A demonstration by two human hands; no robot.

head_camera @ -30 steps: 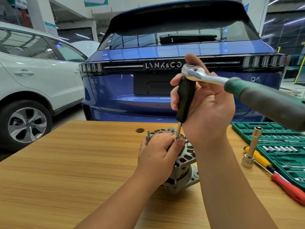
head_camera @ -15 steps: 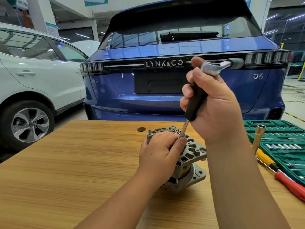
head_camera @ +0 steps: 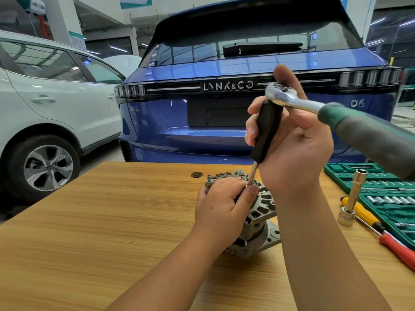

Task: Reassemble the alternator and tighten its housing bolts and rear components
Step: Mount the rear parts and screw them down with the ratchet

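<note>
A grey alternator (head_camera: 261,212) stands on the wooden table (head_camera: 112,221), rear end up. My left hand (head_camera: 224,205) grips its top and hides much of the rear face. A black-handled driver (head_camera: 267,133) stands upright on the alternator, its metal shaft meeting the housing beside my left thumb. A ratchet wrench (head_camera: 289,97) with a green handle sits on the driver's top end, its handle pointing right toward the camera. My right hand (head_camera: 292,140) holds the black handle, the thumb up behind the ratchet head.
A green socket set case (head_camera: 381,194) lies open at the right. A metal extension with socket (head_camera: 352,198) stands beside it, over a yellow and a red screwdriver (head_camera: 397,248). A blue car (head_camera: 202,120) and a white car (head_camera: 45,108) stand behind the table.
The ratchet handle has swung back from pointing away to the right toward the camera. My right hand shifted left and slightly down on the driver. My left hand stays on the alternator.
</note>
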